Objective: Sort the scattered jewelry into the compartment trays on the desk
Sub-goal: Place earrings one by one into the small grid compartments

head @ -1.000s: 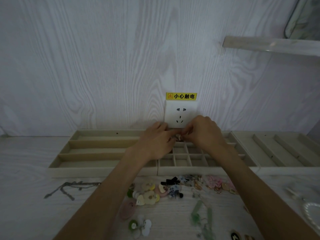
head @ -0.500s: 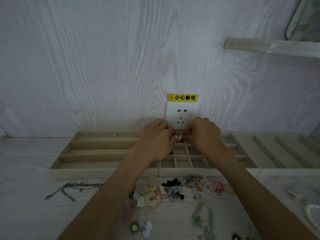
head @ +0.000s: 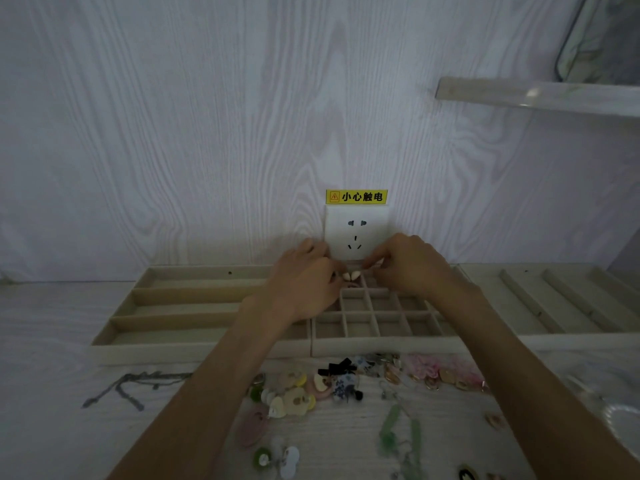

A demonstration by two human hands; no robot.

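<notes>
Sorting stage: both hands are working at the far row of the middle tray, likely setting one small piece into a cell; most of the jewelry is not yet sorted.
Wall: pale wood-grain panel behind the worktop, with a white socket [head: 356, 232] and a yellow warning label [head: 356, 196] right above the hands.
Worktop: pale surface [head: 41, 393] carrying three trays side by side against the wall, with the loose pieces nearer the person, so each can be picked up and carried forward.
Left tray: long channels [head: 180, 303], apparently suited to chains.
Right tray: long slanted channels [head: 540, 299], nothing seen in them.
Middle tray: a grid of small square cells [head: 377, 323], fit for small pieces such as earrings.
Left hand: [head: 304, 289] hovers over the grid's far left corner, fingers curled, tips pinching one of the small pale pieces.
Right hand: [head: 412, 265] meets it from the right, fingers [head: 375, 263] curled into a pinch at the same spot; whether it holds the second piece I cannot tell.
Pale pieces: two small white drops [head: 350, 276] between the fingertips, just above a far cell, probably a pair kept together.
Scattered jewelry: a cluster of earrings and charms [head: 301, 396] below the trays, green drops [head: 391, 427] to the right, a grey chain [head: 131, 386] well to the left.
</notes>
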